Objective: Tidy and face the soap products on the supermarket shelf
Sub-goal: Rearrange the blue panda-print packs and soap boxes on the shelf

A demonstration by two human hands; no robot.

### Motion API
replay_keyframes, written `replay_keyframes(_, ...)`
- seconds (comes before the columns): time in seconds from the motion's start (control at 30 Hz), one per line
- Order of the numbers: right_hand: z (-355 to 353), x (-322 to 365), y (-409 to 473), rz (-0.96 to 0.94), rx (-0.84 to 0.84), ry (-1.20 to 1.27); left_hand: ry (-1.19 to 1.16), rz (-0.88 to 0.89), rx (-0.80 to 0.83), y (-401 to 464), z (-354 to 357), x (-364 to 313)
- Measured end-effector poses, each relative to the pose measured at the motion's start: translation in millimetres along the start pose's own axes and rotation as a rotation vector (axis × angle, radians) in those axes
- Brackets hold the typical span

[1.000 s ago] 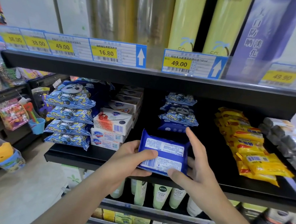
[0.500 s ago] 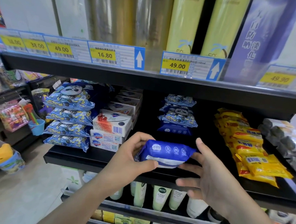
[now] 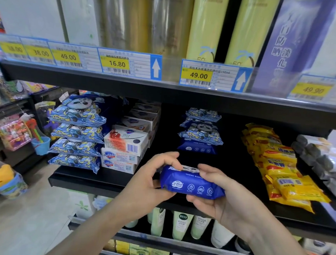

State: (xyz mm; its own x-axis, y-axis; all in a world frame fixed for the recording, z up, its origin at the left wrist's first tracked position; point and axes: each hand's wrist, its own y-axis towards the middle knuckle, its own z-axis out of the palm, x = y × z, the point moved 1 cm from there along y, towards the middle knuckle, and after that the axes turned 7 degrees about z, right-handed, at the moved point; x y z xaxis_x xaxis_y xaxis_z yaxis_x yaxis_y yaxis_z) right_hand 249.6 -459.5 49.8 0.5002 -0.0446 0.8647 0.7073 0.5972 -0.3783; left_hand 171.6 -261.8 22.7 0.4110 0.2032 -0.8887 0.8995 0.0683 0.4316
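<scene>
A blue soft pack [image 3: 191, 183] with white icons on its long side lies flat between both hands, just above the front of the black shelf [image 3: 91, 181]. My left hand [image 3: 149, 182] grips its left end, fingers curled over the top. My right hand [image 3: 219, 198] holds the right end, thumb under and fingers on top. Behind it stands a short stack of panda-print blue packs [image 3: 201, 129] on another blue pack [image 3: 197, 147]. At the left are a taller stack of panda packs [image 3: 77, 133] and white soap boxes [image 3: 125, 144].
Yellow soap packs [image 3: 280, 163] lie in a row at the right, with grey-and-white wrapped bars [image 3: 320, 160] beyond them. Price tags [image 3: 127, 64] line the upper shelf edge. Bottles [image 3: 178, 225] stand on the shelf below. A toy rack [image 3: 13, 130] hangs at the left.
The blue pack has been turned from its label side facing me to lying flat with its long side forward. My right hand has closed on its right end.
</scene>
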Motion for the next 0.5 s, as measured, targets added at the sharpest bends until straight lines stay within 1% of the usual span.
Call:
replay_keyframes(0.13,1.5,-2.5,-0.1,-0.07,-0.032,0.032,-0.054,-0.061,-0.076,-2.0,-0.1,2.6)
replay_keyframes(0.27,0.9,-3.5,-3.1,-0.152,-0.056,0.046,-0.2,-0.253,-0.236,1.1,-2.9,1.3)
replay_keyframes(0.33,0.5,-4.7,-5.2,-0.188,-0.052,0.042,-0.299,-0.35,-0.283,2.7,-3.4,-0.1)
replay_keyframes(0.43,1.3,-7.1,-8.0,-0.246,-0.036,0.019,-0.453,-0.435,-0.264,3.1,-4.7,1.9)
replay_keyframes(0.5,2.5,-9.0,-9.2,-0.281,-0.028,-0.018,-0.481,-0.462,-0.174,3.7,-7.0,2.0)
